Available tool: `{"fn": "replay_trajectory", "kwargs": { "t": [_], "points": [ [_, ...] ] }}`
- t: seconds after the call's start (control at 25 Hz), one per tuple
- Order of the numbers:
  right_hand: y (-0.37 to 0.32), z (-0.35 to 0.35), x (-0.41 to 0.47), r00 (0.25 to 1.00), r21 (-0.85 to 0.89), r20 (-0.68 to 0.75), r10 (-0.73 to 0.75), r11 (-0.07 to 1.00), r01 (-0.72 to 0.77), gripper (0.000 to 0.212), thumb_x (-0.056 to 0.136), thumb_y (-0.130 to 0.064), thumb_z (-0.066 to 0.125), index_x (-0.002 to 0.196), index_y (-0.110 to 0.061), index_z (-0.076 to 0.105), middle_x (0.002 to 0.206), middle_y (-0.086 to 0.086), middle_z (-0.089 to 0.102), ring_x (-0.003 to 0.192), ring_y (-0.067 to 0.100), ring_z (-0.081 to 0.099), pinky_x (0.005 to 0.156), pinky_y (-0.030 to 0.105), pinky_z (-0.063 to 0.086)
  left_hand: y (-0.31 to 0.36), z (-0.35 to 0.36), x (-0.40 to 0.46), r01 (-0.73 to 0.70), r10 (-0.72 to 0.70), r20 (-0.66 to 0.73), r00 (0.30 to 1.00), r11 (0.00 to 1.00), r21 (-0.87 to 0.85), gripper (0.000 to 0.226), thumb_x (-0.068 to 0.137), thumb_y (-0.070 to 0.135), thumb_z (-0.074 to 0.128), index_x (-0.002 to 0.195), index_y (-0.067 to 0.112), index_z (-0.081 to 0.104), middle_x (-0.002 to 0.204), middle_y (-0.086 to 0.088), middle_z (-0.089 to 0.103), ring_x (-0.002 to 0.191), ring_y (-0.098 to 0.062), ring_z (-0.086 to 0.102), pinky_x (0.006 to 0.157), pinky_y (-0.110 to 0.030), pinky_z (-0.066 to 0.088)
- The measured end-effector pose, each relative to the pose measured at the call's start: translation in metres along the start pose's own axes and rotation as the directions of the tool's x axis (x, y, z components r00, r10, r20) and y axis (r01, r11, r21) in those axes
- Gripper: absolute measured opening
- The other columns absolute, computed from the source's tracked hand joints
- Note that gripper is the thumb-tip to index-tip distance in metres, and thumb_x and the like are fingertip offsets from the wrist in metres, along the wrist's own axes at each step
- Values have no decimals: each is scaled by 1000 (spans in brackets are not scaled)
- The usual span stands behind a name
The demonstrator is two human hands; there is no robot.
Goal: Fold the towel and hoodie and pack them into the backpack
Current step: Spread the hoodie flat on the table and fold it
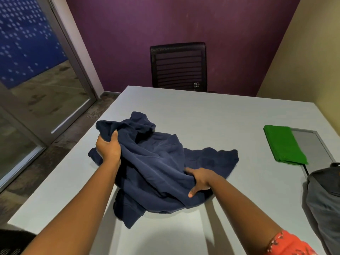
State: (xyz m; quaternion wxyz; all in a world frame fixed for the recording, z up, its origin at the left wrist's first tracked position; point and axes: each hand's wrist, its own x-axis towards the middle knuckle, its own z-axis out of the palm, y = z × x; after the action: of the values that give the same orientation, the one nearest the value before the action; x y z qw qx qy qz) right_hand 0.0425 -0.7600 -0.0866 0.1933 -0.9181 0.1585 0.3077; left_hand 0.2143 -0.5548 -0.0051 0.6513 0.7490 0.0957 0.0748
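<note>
both hands gripped the crumpled navy hoodie (158, 162) mid-counter (211, 115): left grip (108, 146) bunched cloth, right grip (200, 179) pinched a fold; folded green towel (284, 144) and grey backpack (323, 203) lay along the right edge.

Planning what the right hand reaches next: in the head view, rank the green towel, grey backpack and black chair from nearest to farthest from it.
From the right hand, gripping the hoodie:
1. Green towel, folded, to the right and farther up the table.
2. Grey backpack, at the right edge; close to the towel's rank, hard to call.
3. Black chair, beyond the table's far side.
</note>
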Motion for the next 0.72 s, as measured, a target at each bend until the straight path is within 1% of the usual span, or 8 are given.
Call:
{"fn": "replay_trajectory", "kwargs": {
  "t": [0.08,0.12,0.2,0.28,0.4,0.52,0.6,0.72],
  "points": [
    [-6,-4,-4,994,-133,-113,-1,991,-14,53,86,-43,60,124,-7,50,127,12,57,113,30,55,82,33,44,6,5,6,45,-45,-12,999,999,1,33,89,22,60,115,2,58,118,-15,62,109,-31,58,95,-37,47],
    [-6,-12,-7,979,-118,-205,15,992,-40,41,91,-37,53,118,-7,55,124,12,59,111,30,56,82,33,44,12,7,11,84,-83,-32,996,996,4,34,89,22,61,115,2,57,119,-15,62,109,-31,58,95,-37,47],
    [-1,-39,-14,900,56,-419,118,993,-104,30,93,-22,46,117,-10,58,124,12,60,111,31,57,85,32,44,29,14,24,150,-152,-35,988,987,-66,36,87,20,62,117,3,56,120,-13,61,109,-28,59,95,-37,48],
    [4,-74,-24,765,224,-605,221,969,-103,29,90,-10,44,113,-10,60,121,15,60,108,33,58,84,33,46,57,27,37,157,-146,66,987,959,-235,33,87,14,62,118,3,54,120,-13,60,108,-27,59,94,-38,49],
    [9,-120,-42,500,461,-766,403,887,-9,28,85,-1,45,110,-6,57,116,19,59,103,39,57,83,38,45,118,55,37,51,38,218,975,921,-387,9,88,5,60,95,10,57,108,-14,63,92,-23,61,86,-36,52],
    [14,-141,-59,237,629,-770,592,766,132,34,83,0,44,115,-8,53,121,15,53,103,39,54,84,40,40,185,78,14,-51,276,321,906,823,-565,15,86,2,60,83,16,54,84,-4,64,75,-16,63,72,-32,55],
    [20,-146,-70,72,650,-756,651,734,194,39,81,1,44,118,-10,51,123,12,51,102,36,54,82,39,39,211,87,-3,-89,382,362,850,783,-616,11,86,3,61,85,13,56,83,-3,65,75,-15,65,69,-29,56],
    [38,-147,-80,-127,649,-733,668,743,163,42,78,5,43,117,-9,53,119,13,51,103,34,52,77,40,39,206,94,-17,-75,388,429,816,806,-587,8,86,5,61,89,10,56,84,-5,64,74,-14,66,63,-27,55]
  ]
}}
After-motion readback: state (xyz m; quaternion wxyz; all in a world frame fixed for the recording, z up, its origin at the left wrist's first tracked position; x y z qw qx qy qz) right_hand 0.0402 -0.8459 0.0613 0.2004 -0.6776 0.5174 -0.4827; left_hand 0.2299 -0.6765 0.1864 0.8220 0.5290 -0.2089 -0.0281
